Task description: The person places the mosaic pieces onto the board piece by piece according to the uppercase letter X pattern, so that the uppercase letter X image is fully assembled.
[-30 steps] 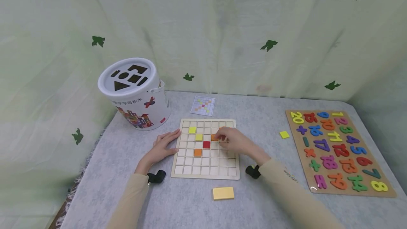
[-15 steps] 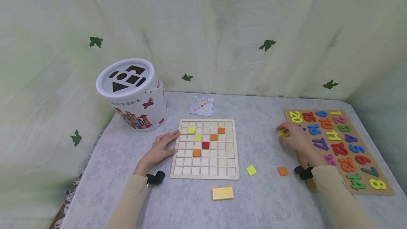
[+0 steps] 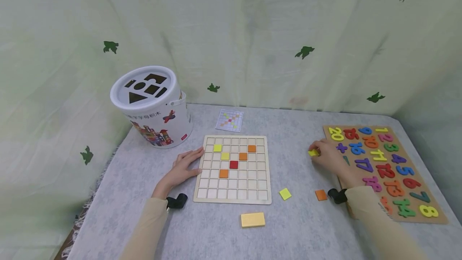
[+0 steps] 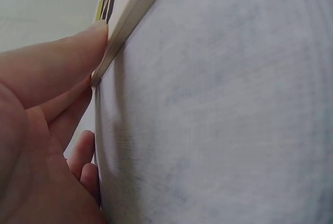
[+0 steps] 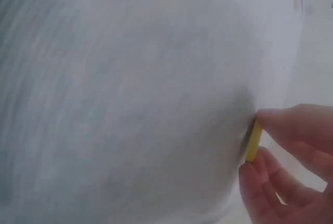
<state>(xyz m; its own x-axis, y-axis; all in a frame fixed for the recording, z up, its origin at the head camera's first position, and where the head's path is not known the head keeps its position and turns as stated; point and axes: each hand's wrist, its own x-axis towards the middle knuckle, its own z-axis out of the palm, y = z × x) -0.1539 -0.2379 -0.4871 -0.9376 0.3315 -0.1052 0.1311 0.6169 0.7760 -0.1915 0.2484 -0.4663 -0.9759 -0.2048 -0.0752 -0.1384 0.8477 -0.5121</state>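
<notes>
Right hand (image 3: 330, 159) pinches a yellow tile (image 3: 313, 153) by its edges, low over the tabletop (image 3: 296, 228) beside the number puzzle (image 3: 415, 212). Probably light, stiff, thin, so edge grip works. Left hand (image 3: 182, 167) lies flat, touching the grid board (image 3: 232, 200).

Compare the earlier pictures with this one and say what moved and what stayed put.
The right hand left the grid board, where it set a second orange tile, swung right toward the number puzzle and took hold of the yellow tile, now pinched between its fingers. The left hand stayed against the board's left edge; the bucket did not move.
</notes>
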